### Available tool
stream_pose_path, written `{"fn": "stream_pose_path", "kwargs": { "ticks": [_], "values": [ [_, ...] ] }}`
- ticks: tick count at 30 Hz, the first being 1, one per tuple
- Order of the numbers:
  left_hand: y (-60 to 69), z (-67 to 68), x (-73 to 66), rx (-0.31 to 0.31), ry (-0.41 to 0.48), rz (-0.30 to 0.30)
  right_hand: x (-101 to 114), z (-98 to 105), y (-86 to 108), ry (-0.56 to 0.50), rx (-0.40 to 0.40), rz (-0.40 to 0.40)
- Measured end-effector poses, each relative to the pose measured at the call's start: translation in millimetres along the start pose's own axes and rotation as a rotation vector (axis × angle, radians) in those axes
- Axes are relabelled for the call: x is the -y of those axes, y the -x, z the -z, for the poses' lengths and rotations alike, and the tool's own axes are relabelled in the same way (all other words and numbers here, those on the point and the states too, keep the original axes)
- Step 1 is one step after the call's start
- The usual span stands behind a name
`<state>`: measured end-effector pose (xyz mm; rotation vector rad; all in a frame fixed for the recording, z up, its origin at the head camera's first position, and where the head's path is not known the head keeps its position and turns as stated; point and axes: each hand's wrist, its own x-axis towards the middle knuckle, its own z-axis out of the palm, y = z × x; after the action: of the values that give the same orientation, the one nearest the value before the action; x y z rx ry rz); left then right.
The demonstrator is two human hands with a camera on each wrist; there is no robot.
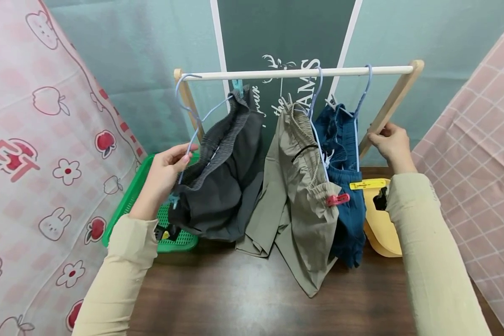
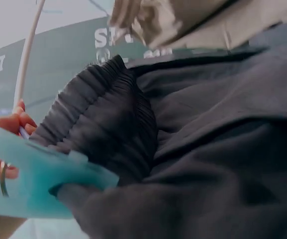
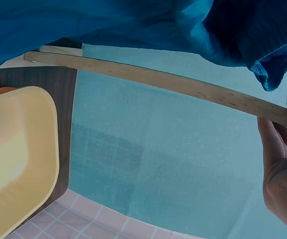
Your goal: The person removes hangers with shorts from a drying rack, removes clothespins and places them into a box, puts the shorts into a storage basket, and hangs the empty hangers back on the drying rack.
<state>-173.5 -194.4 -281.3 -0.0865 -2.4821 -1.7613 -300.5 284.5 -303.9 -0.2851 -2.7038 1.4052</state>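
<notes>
My left hand [image 1: 164, 173] pinches the lower arm of a blue hanger [image 1: 199, 122], whose hook rests at the left end of the white rod [image 1: 277, 73]. Dark grey shorts [image 1: 231, 186] hang from that hanger, held by teal clips; one teal clip [image 2: 44, 174] looms close in the left wrist view. My right hand [image 1: 392, 142] grips the rack's right wooden leg [image 1: 388, 107], also seen as a wooden bar [image 3: 158, 79] in the right wrist view. Khaki trousers [image 1: 298, 186] and blue denim shorts [image 1: 348, 210] hang between, on their own hangers.
A green basket [image 1: 130, 200] with black clips stands at the left behind my forearm. The yellow tub [image 1: 384, 233] is at the right, beside the blue shorts. Patterned cloth [image 1: 54, 140] and pink grid cloth [image 1: 487, 163] flank the wooden table [image 1: 243, 298].
</notes>
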Motion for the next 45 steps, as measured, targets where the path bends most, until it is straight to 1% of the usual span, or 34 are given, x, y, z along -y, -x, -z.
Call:
{"fn": "stream_pose_path", "kwargs": {
  "ticks": [2, 5, 9, 12, 15, 17, 21, 26, 30, 31, 33, 37, 38, 39, 40, 42, 45],
  "values": [
    [4.6, 8.3, 5.4, -0.022, 0.015, -0.031, 0, 0, 0.0, -0.002, 0.001, -0.002],
    [10.7, 20.2, 13.2, -0.063, 0.060, -0.105, 0, -2, -0.5, -0.006, -0.002, -0.005],
    [16.9, 34.3, 23.0, -0.095, 0.198, -0.212, 1, -1, -0.6, -0.005, -0.005, 0.001],
    [21.4, 44.1, 30.4, -0.089, 0.323, -0.281, 0, -1, -0.5, -0.001, -0.002, 0.004],
    [25.5, 52.9, 37.5, -0.071, 0.420, -0.337, 0, -1, -0.7, -0.002, 0.001, 0.003],
    [27.8, 58.0, 42.0, -0.055, 0.471, -0.372, 0, -1, -0.8, -0.001, 0.003, 0.004],
    [33.0, 68.3, 50.9, -0.027, 0.534, -0.424, 2, -2, -0.5, 0.003, 0.007, 0.004],
    [41.0, 81.0, 59.0, -0.001, 0.620, -0.452, 0, -1, -0.7, 0.005, 0.015, 0.011],
    [48.5, 91.2, 62.9, 0.016, 0.686, -0.464, 0, -1, -0.5, -0.002, 0.019, 0.009],
    [50.2, 93.8, 63.5, 0.018, 0.703, -0.470, 0, -1, -0.5, -0.003, 0.018, 0.009],
    [53.6, 99.4, 64.0, 0.005, 0.707, -0.483, 1, -1, -0.3, -0.004, 0.017, 0.010],
    [60.1, 112.4, 65.4, 0.019, 0.832, -0.508, 0, 0, 0.2, -0.017, 0.026, 0.004],
    [62.2, 115.6, 65.9, 0.023, 0.874, -0.512, 0, 1, 0.4, -0.020, 0.029, 0.002],
    [64.1, 119.0, 66.7, 0.039, 0.940, -0.519, -1, 1, 0.6, -0.024, 0.032, -0.001],
    [66.0, 122.4, 67.2, 0.045, 0.976, -0.524, 0, 1, 0.6, -0.023, 0.032, -0.003],
    [70.0, 128.7, 68.3, 0.048, 1.036, -0.538, 0, 2, 0.5, -0.026, 0.033, -0.004],
    [75.2, 137.5, 69.0, 0.044, 1.097, -0.549, 0, 3, 0.2, -0.024, 0.031, 0.002]
  ]
}}
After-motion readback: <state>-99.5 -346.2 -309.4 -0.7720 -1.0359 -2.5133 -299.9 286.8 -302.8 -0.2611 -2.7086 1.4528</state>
